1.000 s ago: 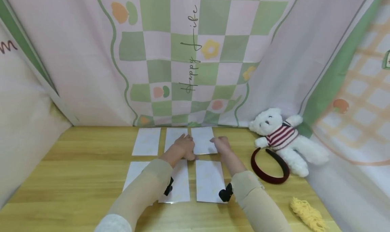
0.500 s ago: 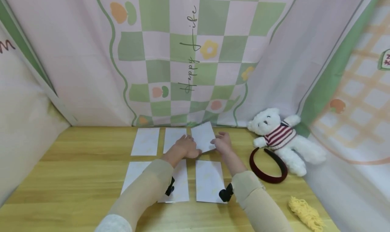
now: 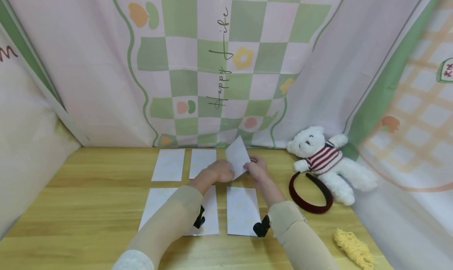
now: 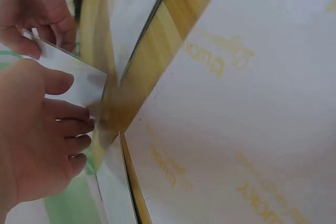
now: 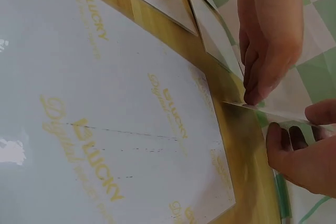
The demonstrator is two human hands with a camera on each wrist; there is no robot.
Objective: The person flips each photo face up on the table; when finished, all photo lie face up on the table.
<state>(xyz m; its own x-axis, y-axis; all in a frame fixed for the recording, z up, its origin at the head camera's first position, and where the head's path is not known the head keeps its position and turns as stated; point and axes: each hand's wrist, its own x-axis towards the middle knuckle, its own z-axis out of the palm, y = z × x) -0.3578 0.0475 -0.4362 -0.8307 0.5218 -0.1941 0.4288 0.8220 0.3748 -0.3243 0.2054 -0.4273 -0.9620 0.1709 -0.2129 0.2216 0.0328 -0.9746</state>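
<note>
A white sheet of photo paper (image 3: pixel 237 158) is raised off the wooden table (image 3: pixel 88 207) and tilted, its far corner up against the curtain. My right hand (image 3: pixel 257 168) pinches its right edge, thumb on one face and fingers behind, as the right wrist view also shows. At the opposite side my left hand (image 3: pixel 220 170) holds the sheet with bent fingers. What is on the sheet's other face is hidden. Several like sheets lie flat around it, among them a back left one (image 3: pixel 168 165) and a front right one (image 3: pixel 243 211). Yellow "LUCKY" lettering marks the sheet (image 5: pixel 121 114) below my right wrist.
To the right lie a white plush bear (image 3: pixel 329 159) in a striped top, a dark red headband (image 3: pixel 311 207) and a yellow yarn bundle (image 3: pixel 354 248). A checked curtain (image 3: pixel 212 65) hangs along the table's back edge.
The back right sheet lay flat a second ago; it has been lifted and turned up on a slant. My right fingers have come onto its edge, and my left hand has shifted slightly right with it.
</note>
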